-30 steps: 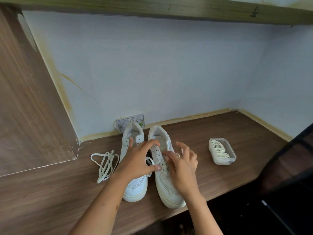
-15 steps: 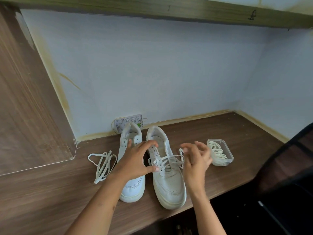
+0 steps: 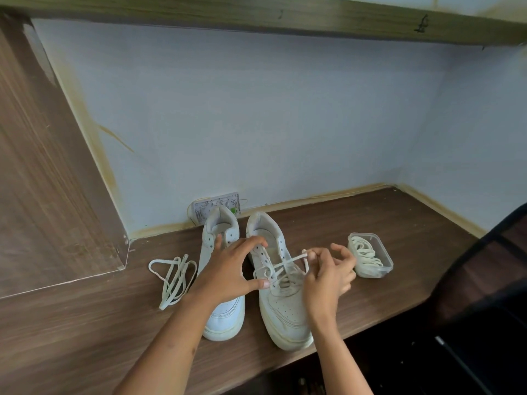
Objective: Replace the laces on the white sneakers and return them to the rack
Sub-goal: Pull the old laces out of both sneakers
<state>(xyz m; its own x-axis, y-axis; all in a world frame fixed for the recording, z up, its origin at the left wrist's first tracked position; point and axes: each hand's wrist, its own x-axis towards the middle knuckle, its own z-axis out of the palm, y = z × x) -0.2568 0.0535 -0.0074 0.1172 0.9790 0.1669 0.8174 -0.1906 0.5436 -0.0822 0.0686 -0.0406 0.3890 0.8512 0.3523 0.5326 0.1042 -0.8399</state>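
On the wooden shelf (image 3: 85,323), the right hand (image 3: 325,276) pinches a lace (image 3: 288,262) threaded through the right sneaker (image 3: 281,297), while the left hand (image 3: 228,273) seemingly presses thumb and curled fingers against its eyelets.

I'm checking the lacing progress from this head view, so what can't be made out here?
- Lower eyelets of the right sneaker: partly covered by the right hand and the lace.
- Left sneaker: its middle is hidden under the left hand.
- Container: lace count too tangled to tell.
- Rack: not in view.
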